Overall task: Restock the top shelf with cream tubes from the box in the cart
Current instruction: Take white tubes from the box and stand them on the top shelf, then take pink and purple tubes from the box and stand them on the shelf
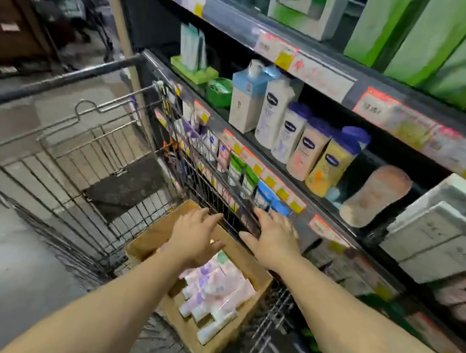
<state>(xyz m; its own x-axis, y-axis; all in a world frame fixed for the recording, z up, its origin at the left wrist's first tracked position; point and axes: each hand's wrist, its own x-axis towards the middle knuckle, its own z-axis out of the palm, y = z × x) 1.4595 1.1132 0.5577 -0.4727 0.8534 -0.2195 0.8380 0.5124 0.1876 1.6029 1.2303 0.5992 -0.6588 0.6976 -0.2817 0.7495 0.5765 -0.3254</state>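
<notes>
A cardboard box is seen in the near end of a wire cart, with pale cream tubes lying inside it. The left hand is held over the box, fingers loosely spread, nothing gripped. The right hand is laid flat and open at the cart's rim beside the shelves. Lotion bottles are lined up on a middle shelf.

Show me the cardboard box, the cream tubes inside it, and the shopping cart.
cardboard box [248, 267]: head view, bare right wall.
cream tubes [215, 289]: head view, middle of the pile.
shopping cart [90, 155]: head view, far wire wall.
</notes>
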